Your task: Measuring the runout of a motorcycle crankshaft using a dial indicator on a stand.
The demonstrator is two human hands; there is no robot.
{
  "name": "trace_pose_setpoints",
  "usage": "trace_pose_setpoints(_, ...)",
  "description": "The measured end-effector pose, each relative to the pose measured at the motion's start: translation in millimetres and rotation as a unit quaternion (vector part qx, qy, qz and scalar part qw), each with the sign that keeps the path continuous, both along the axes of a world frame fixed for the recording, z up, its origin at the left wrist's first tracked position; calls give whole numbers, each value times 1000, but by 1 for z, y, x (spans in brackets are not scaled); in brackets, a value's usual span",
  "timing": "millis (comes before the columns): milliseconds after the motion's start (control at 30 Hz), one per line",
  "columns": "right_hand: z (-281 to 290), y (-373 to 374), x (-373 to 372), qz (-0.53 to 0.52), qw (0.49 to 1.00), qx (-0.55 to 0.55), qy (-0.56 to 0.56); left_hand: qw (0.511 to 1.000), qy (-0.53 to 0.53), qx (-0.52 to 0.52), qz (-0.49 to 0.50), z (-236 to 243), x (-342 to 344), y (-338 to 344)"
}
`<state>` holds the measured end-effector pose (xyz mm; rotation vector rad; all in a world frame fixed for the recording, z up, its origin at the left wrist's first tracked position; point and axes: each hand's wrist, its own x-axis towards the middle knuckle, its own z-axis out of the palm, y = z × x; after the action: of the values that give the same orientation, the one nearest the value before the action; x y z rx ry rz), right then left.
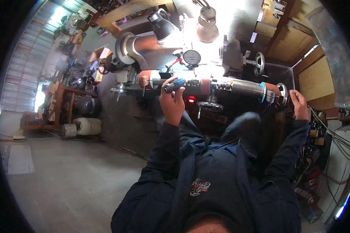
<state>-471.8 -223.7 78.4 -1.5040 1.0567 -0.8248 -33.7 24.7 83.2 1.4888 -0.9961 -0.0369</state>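
My left hand (172,105) is raised in front of the machine's long spindle, its fingers wrapped round a blue and black cylindrical tool (175,85) whose exact kind I cannot make out. At the machine's right end, my right hand (299,104) is closed with its fingertips at the rim of a metal handwheel (282,95). Between the hands runs the steel spindle (246,88), with orange-red collars along it. A round dial gauge (191,57) stands above the spindle, and a smaller handwheel (210,106) sits below its middle.
A lamp with a dark shade (162,25) hangs over the machine, beside a grey-beige housing (207,29). Another handwheel (259,64) is at the back right. A whitish canister (88,126) lies on the floor at left. Cables (334,136) hang along the right wall.
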Motion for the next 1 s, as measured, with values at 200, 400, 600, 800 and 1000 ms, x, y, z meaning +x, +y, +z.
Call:
trace_pose_setpoints(200, -23, -36, 16, -14, 997, -14, 79, 1000, -16, 11, -7, 3, -1, -1)
trace_pose_setpoints(400, -58, -52, 14, -4, 998, 26, 54, 999, 0, -21, -28, 5, -2, -4)
trace_pose_setpoints(600, -55, -48, 18, -29, 997, 41, 54, 1000, -6, 13, -16, 5, -3, -5)
trace_pose_setpoints(800, -33, -22, 23, -61, 997, -51, -17, 999, -42, 30, 0, 8, -6, -7)
trace_pose_setpoints(1000, -25, -17, 20, -56, 995, -79, 9, 996, -78, 51, -12, 8, -16, -12)
